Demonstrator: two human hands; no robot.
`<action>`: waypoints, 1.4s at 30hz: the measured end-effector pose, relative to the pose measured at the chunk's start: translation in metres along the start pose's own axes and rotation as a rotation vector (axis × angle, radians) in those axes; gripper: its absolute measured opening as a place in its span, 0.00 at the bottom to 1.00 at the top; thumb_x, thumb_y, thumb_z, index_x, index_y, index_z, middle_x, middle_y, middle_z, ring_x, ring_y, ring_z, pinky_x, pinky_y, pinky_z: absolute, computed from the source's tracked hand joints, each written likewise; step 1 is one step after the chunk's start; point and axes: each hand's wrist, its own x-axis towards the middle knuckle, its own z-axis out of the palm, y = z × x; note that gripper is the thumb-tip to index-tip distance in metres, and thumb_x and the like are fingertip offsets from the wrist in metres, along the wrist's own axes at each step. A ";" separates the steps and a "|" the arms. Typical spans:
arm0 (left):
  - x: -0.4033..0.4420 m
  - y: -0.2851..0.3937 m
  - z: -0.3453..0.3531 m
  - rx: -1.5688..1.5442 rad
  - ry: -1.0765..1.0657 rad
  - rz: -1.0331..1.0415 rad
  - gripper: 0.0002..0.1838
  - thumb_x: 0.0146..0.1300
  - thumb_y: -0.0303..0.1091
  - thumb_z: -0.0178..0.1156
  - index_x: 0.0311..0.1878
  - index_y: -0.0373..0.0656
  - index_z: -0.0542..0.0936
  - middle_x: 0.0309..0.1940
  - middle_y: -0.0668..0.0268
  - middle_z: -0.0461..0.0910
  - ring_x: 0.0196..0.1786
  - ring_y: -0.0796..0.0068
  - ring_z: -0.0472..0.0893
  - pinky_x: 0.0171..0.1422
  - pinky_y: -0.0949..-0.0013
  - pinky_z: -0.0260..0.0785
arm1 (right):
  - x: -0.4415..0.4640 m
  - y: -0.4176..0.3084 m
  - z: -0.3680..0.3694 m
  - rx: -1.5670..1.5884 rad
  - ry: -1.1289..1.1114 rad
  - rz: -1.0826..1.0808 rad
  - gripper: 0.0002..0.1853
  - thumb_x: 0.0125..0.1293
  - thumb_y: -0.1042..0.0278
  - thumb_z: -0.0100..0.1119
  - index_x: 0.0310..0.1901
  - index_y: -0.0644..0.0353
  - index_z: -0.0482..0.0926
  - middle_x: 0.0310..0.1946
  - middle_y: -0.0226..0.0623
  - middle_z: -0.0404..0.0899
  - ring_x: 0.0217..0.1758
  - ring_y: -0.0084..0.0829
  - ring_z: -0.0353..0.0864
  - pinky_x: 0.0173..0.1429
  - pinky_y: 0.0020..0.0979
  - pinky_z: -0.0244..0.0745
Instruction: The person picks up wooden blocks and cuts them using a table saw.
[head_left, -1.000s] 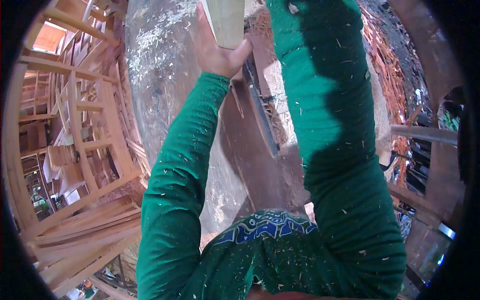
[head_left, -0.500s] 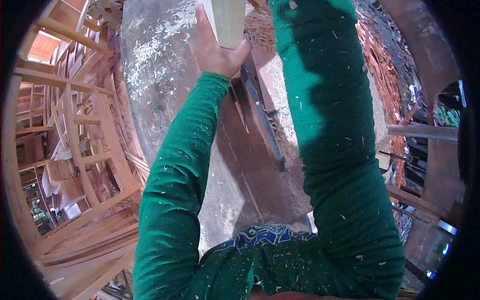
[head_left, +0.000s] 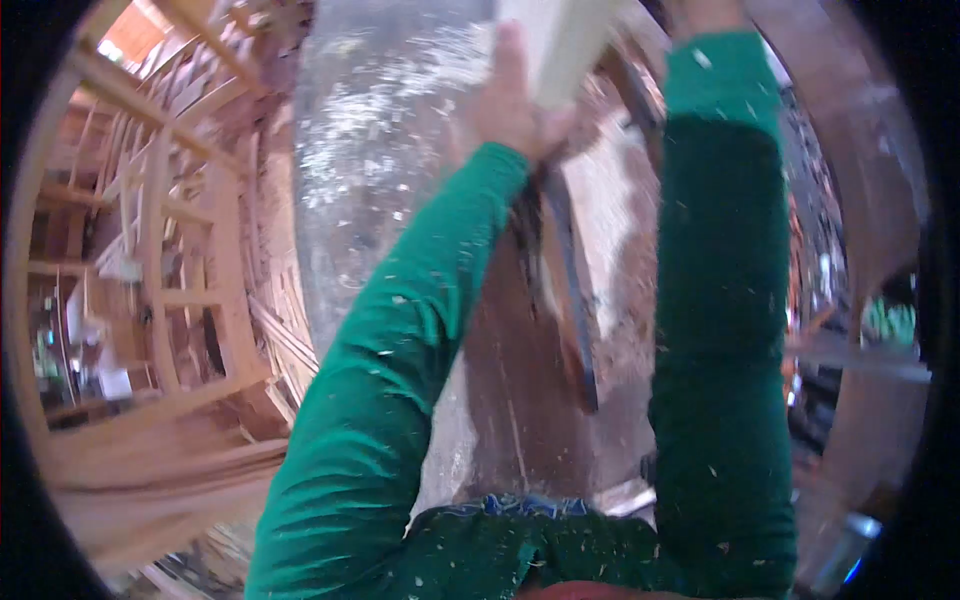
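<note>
A pale piece of wood [head_left: 568,55] with squared faces runs out of the top of the head view. My left hand [head_left: 508,112] grips its near end, the thumb on one side and the fingers on the other; motion blurs them somewhat. At the top edge, to the right, only the wrist and back of my right hand [head_left: 706,14] show. Its fingers are out of view, so what it touches cannot be seen. Both arms wear green sleeves flecked with shavings. Under my left wrist, a dark narrow bar [head_left: 575,290] lies along the wooden work surface [head_left: 500,400].
White shavings [head_left: 360,110] cover the left of the work surface. Wooden frames [head_left: 150,230] stand on the left, with long boards [head_left: 170,480] below them. On the right are a dark brown plank [head_left: 850,150] and a grey bar [head_left: 860,362].
The view has shifted, and my left hand with the wood appears farther right. My right forearm has drawn back, bringing its cuff and part of the hand into view at the top.
</note>
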 end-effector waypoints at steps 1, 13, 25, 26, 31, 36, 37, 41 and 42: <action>0.005 -0.006 0.005 0.040 0.131 0.131 0.65 0.48 0.51 0.75 0.83 0.36 0.49 0.74 0.37 0.65 0.69 0.39 0.74 0.72 0.51 0.71 | 0.011 0.024 -0.012 0.025 -0.020 0.063 0.21 0.66 0.62 0.66 0.54 0.69 0.81 0.46 0.41 0.85 0.49 0.32 0.84 0.56 0.35 0.79; 0.058 -0.025 -0.013 -0.015 0.186 0.196 0.62 0.45 0.45 0.76 0.83 0.41 0.53 0.80 0.42 0.56 0.80 0.44 0.63 0.79 0.53 0.66 | 0.061 0.060 0.030 0.086 0.071 0.204 0.25 0.56 0.73 0.76 0.53 0.73 0.77 0.46 0.44 0.83 0.47 0.34 0.85 0.52 0.34 0.80; -0.054 0.003 -0.119 -0.097 0.198 0.019 0.53 0.45 0.34 0.74 0.79 0.47 0.64 0.47 0.41 0.86 0.50 0.43 0.87 0.58 0.53 0.80 | -0.015 -0.101 0.109 -0.115 0.024 0.170 0.35 0.51 0.67 0.78 0.56 0.78 0.72 0.47 0.52 0.83 0.50 0.38 0.84 0.55 0.38 0.79; -0.081 0.015 -0.129 -0.058 0.212 -0.006 0.53 0.45 0.34 0.74 0.79 0.46 0.64 0.48 0.40 0.85 0.50 0.42 0.87 0.58 0.53 0.80 | -0.031 -0.125 0.105 -0.101 0.015 0.166 0.33 0.50 0.67 0.77 0.54 0.78 0.73 0.45 0.51 0.83 0.48 0.38 0.85 0.54 0.38 0.79; -0.247 0.087 -0.159 0.057 0.286 -0.045 0.54 0.46 0.35 0.75 0.79 0.44 0.63 0.61 0.39 0.79 0.54 0.42 0.85 0.59 0.53 0.80 | -0.130 -0.257 0.052 0.024 -0.069 0.246 0.33 0.55 0.68 0.77 0.58 0.76 0.72 0.49 0.48 0.81 0.51 0.35 0.83 0.58 0.37 0.78; -0.399 0.157 -0.177 0.160 0.185 -0.094 0.48 0.52 0.41 0.75 0.77 0.41 0.67 0.73 0.40 0.69 0.60 0.46 0.83 0.64 0.56 0.79 | -0.231 -0.364 -0.036 0.176 0.017 0.265 0.32 0.55 0.66 0.73 0.59 0.76 0.75 0.47 0.42 0.81 0.50 0.31 0.81 0.62 0.35 0.73; -0.420 0.149 -0.182 0.122 0.287 0.113 0.38 0.57 0.41 0.73 0.70 0.38 0.74 0.70 0.42 0.74 0.61 0.53 0.85 0.65 0.59 0.79 | -0.248 -0.372 -0.058 0.207 0.048 0.299 0.34 0.57 0.63 0.73 0.62 0.74 0.74 0.51 0.42 0.80 0.55 0.33 0.79 0.65 0.39 0.71; -0.470 0.059 -0.190 -0.836 0.569 -0.409 0.17 0.70 0.43 0.62 0.53 0.41 0.81 0.42 0.60 0.86 0.41 0.73 0.84 0.49 0.68 0.79 | -0.324 -0.374 -0.192 0.630 0.239 0.557 0.40 0.62 0.53 0.71 0.72 0.64 0.70 0.70 0.44 0.74 0.75 0.44 0.71 0.79 0.56 0.63; -0.477 0.036 -0.192 -1.049 0.734 -0.585 0.15 0.72 0.44 0.60 0.48 0.41 0.81 0.37 0.65 0.85 0.35 0.77 0.82 0.47 0.70 0.78 | -0.341 -0.370 -0.219 0.684 0.255 0.502 0.43 0.63 0.44 0.71 0.75 0.57 0.68 0.73 0.40 0.72 0.79 0.45 0.64 0.83 0.58 0.54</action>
